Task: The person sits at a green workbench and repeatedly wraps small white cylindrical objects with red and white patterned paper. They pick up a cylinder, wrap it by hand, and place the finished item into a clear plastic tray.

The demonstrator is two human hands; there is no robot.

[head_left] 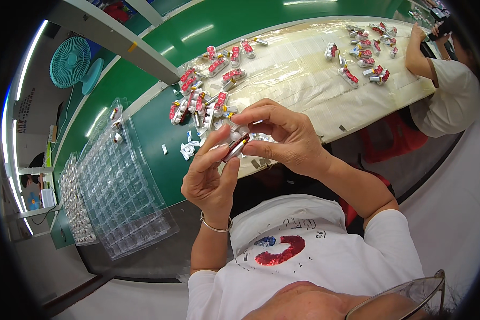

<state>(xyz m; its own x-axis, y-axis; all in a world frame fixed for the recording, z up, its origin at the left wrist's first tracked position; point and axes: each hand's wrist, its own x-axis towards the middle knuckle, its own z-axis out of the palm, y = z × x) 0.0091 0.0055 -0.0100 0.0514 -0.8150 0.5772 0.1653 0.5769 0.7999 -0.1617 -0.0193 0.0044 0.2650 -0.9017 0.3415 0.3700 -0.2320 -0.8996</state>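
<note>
Silver-and-red part (237, 149), long axis slanting up rightward; left hand (212, 181), right hand (289, 137) pinching it.

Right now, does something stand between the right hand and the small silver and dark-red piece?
Nothing visible does: the right hand seems to touch the small piece with its thumb, while the left hand holds it. The red-and-white parts lie beyond.

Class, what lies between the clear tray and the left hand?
Small white scraps on the green table lie between the clear tray and left hand, in the head view.
</note>
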